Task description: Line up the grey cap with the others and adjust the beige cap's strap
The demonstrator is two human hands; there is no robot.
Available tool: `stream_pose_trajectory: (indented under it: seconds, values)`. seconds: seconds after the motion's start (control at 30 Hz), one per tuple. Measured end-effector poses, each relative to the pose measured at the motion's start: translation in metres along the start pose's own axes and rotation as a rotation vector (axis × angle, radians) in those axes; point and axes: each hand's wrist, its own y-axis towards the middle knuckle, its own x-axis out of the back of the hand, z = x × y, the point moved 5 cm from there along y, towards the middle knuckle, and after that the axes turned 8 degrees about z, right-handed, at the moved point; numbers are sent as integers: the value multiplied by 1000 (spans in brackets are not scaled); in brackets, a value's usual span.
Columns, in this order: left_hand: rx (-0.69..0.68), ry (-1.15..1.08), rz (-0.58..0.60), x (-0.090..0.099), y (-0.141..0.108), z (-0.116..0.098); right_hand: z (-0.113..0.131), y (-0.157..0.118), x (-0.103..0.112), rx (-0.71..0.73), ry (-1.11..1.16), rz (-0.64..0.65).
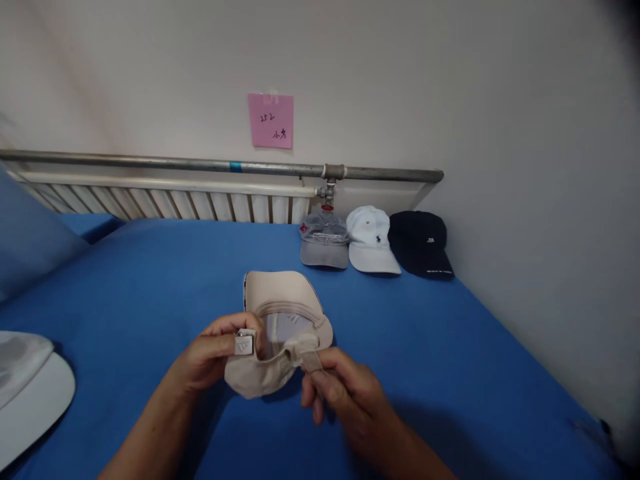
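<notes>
A beige baseball cap [285, 288] is held over the blue surface, its brim pointing away from me and its inside partly showing. My left hand [223, 347] is closed on the cap's back edge, beside a metal buckle [244, 345] on the strap. Between the thumb and fingers of my right hand [345, 387] is the loose strap end [312, 361] of the same cap. The strap is apart from the buckle.
Along the back stand a grey cap [324, 250], a white cap [373, 253] and a black cap [420, 247]. Another white cap [37, 393] lies at the left edge. Behind the blue sheet [165, 280] are a radiator [225, 203] and a metal pipe [165, 162].
</notes>
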Motion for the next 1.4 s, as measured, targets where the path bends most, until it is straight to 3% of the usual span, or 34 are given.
stream_pose_trajectory:
  seconds: [0.1, 0.23, 0.3, 0.43, 0.53, 0.77, 1.07, 1.4]
  values:
    - [62, -48, 91, -9, 0, 7, 14, 3, 7, 113, -173, -81]
    - [153, -93, 141, -18, 1, 18, 41, 8, 2, 243, -384, -9]
    - [174, -113, 141, -20, 1, 22, 36, 13, 1, 128, -225, 19]
    - [190, -71, 143, -21, 2, 27, -1, 17, -7, -209, 338, 89]
    - [198, -31, 156, -23, 2, 29, -20, 15, -7, -291, 511, 80]
    - [232, 9, 119, -25, 1, 27, -19, 12, -6, -248, 563, 121]
    - [252, 57, 104, -26, 4, 25, -14, 13, -10, -167, 482, 153]
    - [313, 125, 119, -28, 2, 27, -18, 12, -9, -171, 400, 128]
